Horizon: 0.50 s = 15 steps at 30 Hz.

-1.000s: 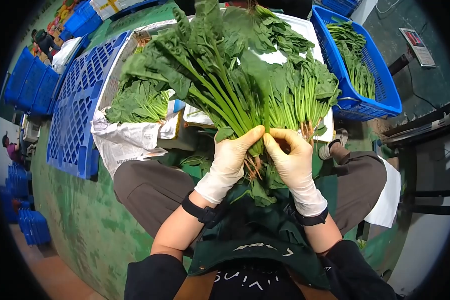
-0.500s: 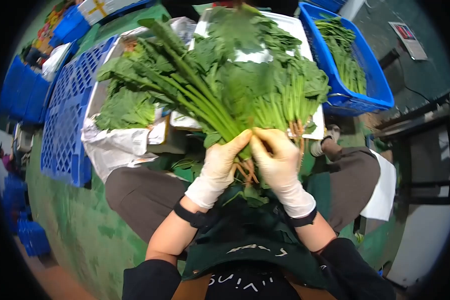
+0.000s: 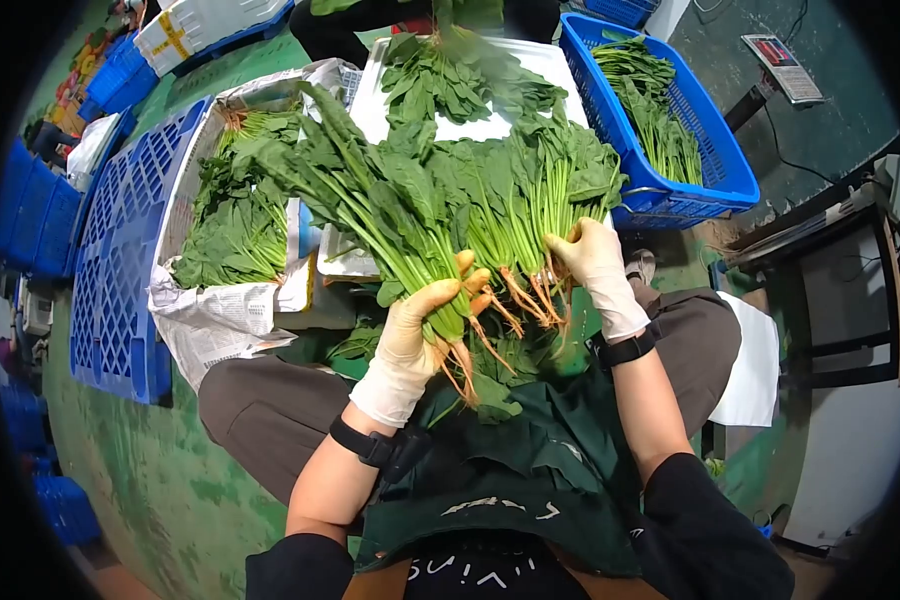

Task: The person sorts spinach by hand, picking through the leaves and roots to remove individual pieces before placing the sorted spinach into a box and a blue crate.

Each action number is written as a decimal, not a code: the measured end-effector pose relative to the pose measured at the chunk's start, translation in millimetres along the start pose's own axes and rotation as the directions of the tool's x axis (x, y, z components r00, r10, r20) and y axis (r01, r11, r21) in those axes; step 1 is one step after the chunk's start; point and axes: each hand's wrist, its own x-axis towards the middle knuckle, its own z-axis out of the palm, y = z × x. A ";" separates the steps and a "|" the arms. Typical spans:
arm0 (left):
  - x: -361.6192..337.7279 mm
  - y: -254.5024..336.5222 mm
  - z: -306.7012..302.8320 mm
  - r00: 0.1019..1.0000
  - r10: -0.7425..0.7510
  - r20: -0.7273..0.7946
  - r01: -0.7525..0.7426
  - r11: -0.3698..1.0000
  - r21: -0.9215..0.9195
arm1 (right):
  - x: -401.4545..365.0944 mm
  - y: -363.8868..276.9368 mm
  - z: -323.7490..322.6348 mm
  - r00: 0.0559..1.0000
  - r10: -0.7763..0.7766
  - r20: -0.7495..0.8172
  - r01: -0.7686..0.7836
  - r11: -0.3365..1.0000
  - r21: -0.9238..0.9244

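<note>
My gloved left hand (image 3: 420,325) is wrapped round the stems of a bunch of leafy greens (image 3: 375,205), just above its orange-pink roots, which hang over my lap. To its right, my gloved right hand (image 3: 592,258) has its fingers bent together at the root end of more greens (image 3: 540,185) lying on a white foam board (image 3: 555,62). Whether those fingertips pinch a stem is too small to tell.
A blue basket (image 3: 710,130) of greens stands at the upper right. On the left are a paper-lined box (image 3: 210,310) with greens and a blue plastic pallet (image 3: 120,270). Another person's dark-clothed legs (image 3: 325,40) are beyond the board. A scale display (image 3: 782,68) is at the right.
My hands have come apart: the left keeps the bunch and has shifted left and down, while the right has moved right and up to the greens on the board. The view has shifted slightly.
</note>
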 end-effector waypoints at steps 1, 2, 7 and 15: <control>0.0 0.3 0.4 0.999 -0.032 0.012 0.031 0.999 0.007 | 1.9 1.8 1.7 1.000 -0.004 0.000 0.004 1.000 0.004; -0.8 1.0 0.1 0.998 -0.065 0.021 0.064 0.998 0.013 | 3.0 4.0 3.0 1.000 0.024 -0.018 -0.022 0.998 0.066; 1.5 -2.2 -4.1 1.000 -0.031 -0.001 0.031 0.995 0.091 | 0.7 20.4 1.3 0.980 0.090 -0.175 -0.039 0.960 0.278; 2.9 -18.0 2.8 0.987 0.034 -0.157 0.019 0.946 0.323 | -59.0 -55.0 -53.3 0.906 -0.056 -0.421 0.217 0.913 0.346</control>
